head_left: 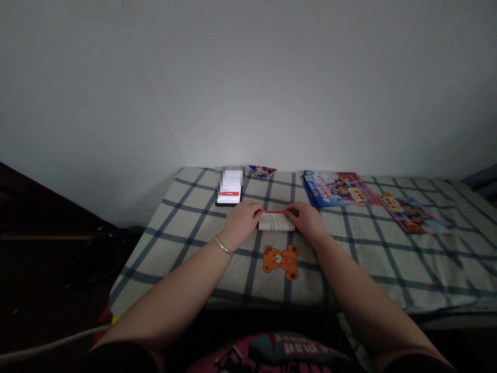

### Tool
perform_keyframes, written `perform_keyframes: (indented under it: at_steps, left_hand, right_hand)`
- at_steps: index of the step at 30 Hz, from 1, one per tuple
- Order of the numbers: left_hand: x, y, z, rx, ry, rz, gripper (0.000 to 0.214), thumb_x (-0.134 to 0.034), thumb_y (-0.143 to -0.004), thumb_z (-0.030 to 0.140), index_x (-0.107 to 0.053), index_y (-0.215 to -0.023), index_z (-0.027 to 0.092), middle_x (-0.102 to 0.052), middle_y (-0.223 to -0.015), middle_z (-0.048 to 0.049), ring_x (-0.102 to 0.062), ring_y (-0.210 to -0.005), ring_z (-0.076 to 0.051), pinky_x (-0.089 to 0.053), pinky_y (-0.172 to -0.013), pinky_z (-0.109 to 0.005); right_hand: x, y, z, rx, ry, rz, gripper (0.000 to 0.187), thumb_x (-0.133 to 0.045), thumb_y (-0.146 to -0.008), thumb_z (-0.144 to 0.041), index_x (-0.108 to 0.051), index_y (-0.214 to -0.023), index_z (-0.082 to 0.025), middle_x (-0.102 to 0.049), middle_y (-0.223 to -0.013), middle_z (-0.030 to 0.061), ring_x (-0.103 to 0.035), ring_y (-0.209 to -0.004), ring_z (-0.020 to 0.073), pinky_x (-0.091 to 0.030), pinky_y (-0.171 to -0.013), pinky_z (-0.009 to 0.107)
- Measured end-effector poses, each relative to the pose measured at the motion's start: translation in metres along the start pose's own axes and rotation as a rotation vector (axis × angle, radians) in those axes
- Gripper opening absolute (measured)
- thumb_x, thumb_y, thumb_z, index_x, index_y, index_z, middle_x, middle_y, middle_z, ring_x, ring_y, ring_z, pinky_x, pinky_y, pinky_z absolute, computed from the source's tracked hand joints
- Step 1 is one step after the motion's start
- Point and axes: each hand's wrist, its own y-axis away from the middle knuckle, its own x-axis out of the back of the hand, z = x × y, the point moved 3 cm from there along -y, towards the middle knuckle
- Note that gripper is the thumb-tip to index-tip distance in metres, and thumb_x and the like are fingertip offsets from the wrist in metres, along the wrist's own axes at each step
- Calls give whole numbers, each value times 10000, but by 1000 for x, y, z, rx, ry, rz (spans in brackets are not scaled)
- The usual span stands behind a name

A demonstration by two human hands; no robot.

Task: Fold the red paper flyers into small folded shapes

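Between my two hands is a small folded piece of printed paper (275,222), white with dark text and a red strip along its far edge. The fingers of my left hand (244,220) pinch its far left corner. At the far right corner, my right hand (307,220) grips it the same way, thumb and fingers pressed together. The paper is low over the checked tablecloth (186,223); whether it touches the cloth is hard to tell. Just in front of it on the cloth is an orange teddy bear picture (281,262).
Beyond my left hand lies a lit phone (229,194), its screen partly blurred out. A small folded colourful paper (263,171) rests by the wall. To the right are a stack of colourful leaflets (330,189) and another leaflet (413,213). A white wall (248,83) borders the table's back.
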Motion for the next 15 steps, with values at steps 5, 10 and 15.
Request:
perform_keyframes:
  at_steps: [5,10,15]
  left_hand:
    - [0,0,2,-12,-41,-13,173,-528,-927,233,-700,-927,205,-672,-971,-35,-612,-910,-188,-463,-733,-284]
    - [0,-1,1,-28,-53,-5,177,-519,-930,235,-692,-951,201,-647,-987,-46,-604,-923,-195,-458,-724,-289]
    - [-1,-1,1,-93,-4,-35,192,-509,-938,225,-699,-965,216,-632,-1020,-41,-600,-922,-188,-452,-724,-289]
  right_hand:
    - [0,-1,1,-18,11,-11,137,-594,-857,-303,-710,-884,-236,-702,-872,23,-613,-799,181,-417,-668,279]
    - [2,-1,-1,4,4,-12,151,-587,-863,-302,-722,-912,-255,-680,-889,22,-612,-814,174,-428,-678,276]
    - [2,-1,-4,65,-25,-30,194,-567,-880,-266,-744,-955,-294,-676,-975,21,-627,-880,174,-462,-736,279]
